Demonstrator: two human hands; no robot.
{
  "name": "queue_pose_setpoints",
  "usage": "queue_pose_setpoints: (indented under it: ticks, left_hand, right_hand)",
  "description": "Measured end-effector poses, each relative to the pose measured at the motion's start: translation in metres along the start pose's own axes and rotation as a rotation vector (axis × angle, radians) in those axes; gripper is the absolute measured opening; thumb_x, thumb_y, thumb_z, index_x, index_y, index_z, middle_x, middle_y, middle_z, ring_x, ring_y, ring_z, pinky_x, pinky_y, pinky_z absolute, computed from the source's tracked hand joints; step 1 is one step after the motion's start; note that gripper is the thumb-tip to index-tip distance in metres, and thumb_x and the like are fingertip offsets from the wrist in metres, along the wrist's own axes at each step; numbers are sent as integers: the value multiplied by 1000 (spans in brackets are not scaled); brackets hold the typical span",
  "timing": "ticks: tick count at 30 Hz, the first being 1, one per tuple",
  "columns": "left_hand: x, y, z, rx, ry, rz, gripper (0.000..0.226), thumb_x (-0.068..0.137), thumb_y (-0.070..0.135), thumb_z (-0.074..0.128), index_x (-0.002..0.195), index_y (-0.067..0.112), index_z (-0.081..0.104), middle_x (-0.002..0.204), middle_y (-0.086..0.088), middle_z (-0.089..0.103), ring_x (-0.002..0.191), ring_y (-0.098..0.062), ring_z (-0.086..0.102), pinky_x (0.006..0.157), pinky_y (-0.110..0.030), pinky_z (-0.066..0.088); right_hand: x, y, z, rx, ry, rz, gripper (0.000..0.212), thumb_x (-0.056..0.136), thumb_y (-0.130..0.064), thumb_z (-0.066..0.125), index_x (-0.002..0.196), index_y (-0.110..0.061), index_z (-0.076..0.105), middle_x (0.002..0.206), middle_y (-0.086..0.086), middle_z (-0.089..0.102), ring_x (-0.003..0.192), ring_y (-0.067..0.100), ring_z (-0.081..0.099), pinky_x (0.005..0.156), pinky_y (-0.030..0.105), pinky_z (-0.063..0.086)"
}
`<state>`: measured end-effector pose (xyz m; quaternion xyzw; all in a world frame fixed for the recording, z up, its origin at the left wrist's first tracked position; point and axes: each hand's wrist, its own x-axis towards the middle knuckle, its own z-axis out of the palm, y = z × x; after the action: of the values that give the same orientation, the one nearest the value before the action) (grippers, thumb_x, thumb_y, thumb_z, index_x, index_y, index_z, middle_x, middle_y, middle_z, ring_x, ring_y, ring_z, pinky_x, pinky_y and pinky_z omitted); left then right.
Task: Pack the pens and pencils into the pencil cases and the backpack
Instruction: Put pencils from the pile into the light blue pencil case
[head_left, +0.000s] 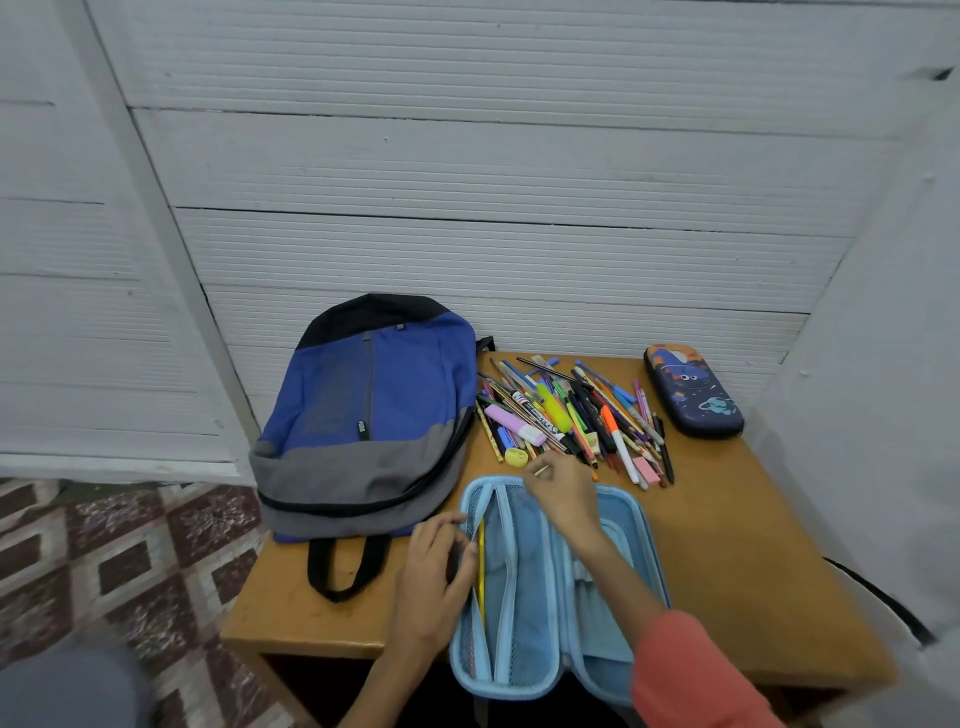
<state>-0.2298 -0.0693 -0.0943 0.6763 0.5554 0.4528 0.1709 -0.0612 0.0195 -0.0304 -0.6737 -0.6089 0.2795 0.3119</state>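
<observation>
Open at the near edge of the desk (753, 545) lay a blue case (522, 618), both halves spread flat and its near end overhanging the edge. On its left half, the left hand (434, 566) held the rim of the mesh pocket, fingers (448, 521) curled over it and thumb pressed against it. A yellow pencil (481, 566) stood lengthwise in that pocket, just beside the thumb. The right hand (563, 496), in a coral sleeve (691, 670), reached across the case to its far end. Its fingers (551, 464) were closed in a pinch on a thin pale stick (540, 472); whether pen or pencil could not be told. Just beyond lay the loose pile (571, 415) of pens, pencils and markers, at the far middle of the desk. Left of the pile, a blue, grey and black backpack (374, 405) lay flat, hanging over the desk's left edge. Right of the pile, at the far right corner, sat a closed dark case (693, 392) with a space print.
</observation>
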Motion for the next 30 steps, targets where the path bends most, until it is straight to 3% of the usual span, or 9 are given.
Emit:
queue_pose_setpoints:
  ticks: [4, 10, 14, 21, 30]
  left_hand:
    - [0, 1, 0, -5, 0, -6, 15, 91, 41, 44, 79, 32, 49, 114, 16, 54, 113, -4, 49, 89, -7, 33]
    - [0, 2, -1, -6, -5, -9, 18, 91, 43, 44, 79, 31, 49, 115, 17, 53, 112, -4, 50, 88, -10, 36]
    - [0, 3, -1, -10, -2, -12, 17, 91, 43, 44, 78, 32, 49, 115, 18, 53, 113, -3, 49, 89, -9, 35]
    - [0, 2, -1, -17, 2, -4, 15, 91, 41, 45, 78, 33, 48, 114, 16, 54, 115, -3, 49, 90, -8, 35]
    - [0, 2, -2, -14, 1, -4, 15, 91, 41, 45, 80, 32, 49, 114, 17, 53, 116, -6, 49, 91, -11, 37]
  right_hand:
    - [22, 16, -22, -190, 145, 7, 14, 90, -10, 57, 90, -13, 70, 84, 4, 72, 69, 19, 60, 53, 25, 45]
    - [40, 41, -39, -538, 138, 93, 20, 93, -8, 54, 99, -20, 69, 94, 1, 70, 78, 18, 58, 58, 24, 38]
    - [44, 41, -35, -574, 148, 43, 20, 94, -13, 56, 106, -22, 69, 99, 0, 70, 89, 20, 64, 61, 25, 42]
    - [50, 24, -19, -723, 85, -78, 30, 97, -12, 51, 125, -17, 58, 120, 9, 55, 111, 26, 53, 66, 30, 39]
    - [46, 30, -15, -695, 176, -5, 23, 94, -8, 53, 113, -16, 62, 106, 2, 68, 97, 20, 63, 60, 24, 37]
